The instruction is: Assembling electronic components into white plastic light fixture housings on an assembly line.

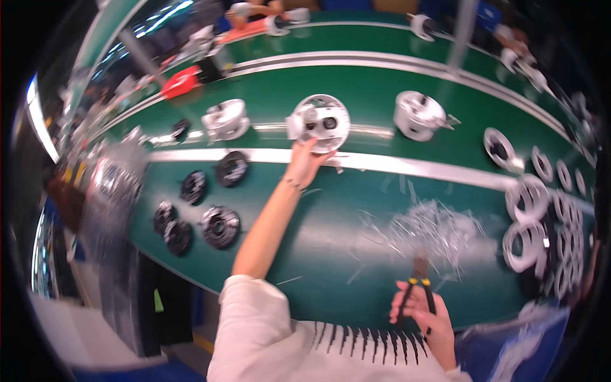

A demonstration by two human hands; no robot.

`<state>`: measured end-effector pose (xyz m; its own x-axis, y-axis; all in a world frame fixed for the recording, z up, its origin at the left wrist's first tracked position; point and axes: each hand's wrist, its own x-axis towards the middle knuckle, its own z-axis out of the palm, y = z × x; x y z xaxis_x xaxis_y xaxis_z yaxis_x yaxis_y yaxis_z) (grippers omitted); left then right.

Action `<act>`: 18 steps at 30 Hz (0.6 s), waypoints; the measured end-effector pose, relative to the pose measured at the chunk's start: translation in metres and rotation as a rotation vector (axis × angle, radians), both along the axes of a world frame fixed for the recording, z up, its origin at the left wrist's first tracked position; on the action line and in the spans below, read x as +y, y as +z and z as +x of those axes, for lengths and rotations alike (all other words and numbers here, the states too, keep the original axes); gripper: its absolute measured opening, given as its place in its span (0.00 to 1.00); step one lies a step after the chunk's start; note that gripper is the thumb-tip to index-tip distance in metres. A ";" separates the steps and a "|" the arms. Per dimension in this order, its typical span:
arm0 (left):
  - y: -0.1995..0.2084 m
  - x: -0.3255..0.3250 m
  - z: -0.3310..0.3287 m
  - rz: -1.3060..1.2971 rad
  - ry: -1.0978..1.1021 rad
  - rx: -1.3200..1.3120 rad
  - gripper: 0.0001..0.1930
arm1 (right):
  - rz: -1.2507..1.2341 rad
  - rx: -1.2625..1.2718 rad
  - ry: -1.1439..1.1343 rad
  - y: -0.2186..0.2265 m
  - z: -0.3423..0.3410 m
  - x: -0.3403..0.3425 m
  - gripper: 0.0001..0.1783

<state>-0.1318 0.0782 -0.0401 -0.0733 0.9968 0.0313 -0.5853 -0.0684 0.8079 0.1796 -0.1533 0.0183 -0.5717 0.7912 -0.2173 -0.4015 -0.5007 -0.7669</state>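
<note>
My left arm reaches out to a white round housing (342, 127) with dark round parts inside it, on the green conveyor belt. My left hand (307, 164) grips its near edge, fingers partly hidden by the housing. Close to my body, my right hand (425, 310) is closed around pliers (412, 291) with black handles and yellow marks near the pivot. Their dark jaws point away from me, at the near side of a loose pile of thin clear strips (433, 226) on the green work surface.
More white housings stand on the belt, left (226, 120) and right (418, 116). Several black round parts (220, 226) lie at left. White rings (526, 245) cluster at right, near a blue bin (519, 347). A red object (181, 82) sits far left; other people work across.
</note>
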 end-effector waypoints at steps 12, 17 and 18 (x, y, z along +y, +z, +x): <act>0.054 -0.098 0.090 0.013 -0.345 0.154 0.19 | 1.064 -1.094 -0.521 0.014 0.005 0.043 0.30; 0.046 -0.108 0.111 0.072 -0.306 0.119 0.18 | 0.975 -1.065 -0.449 -0.012 0.001 0.044 0.29; 0.042 -0.109 0.112 0.070 -0.297 0.126 0.18 | 0.935 -1.059 -0.473 -0.014 -0.001 0.044 0.29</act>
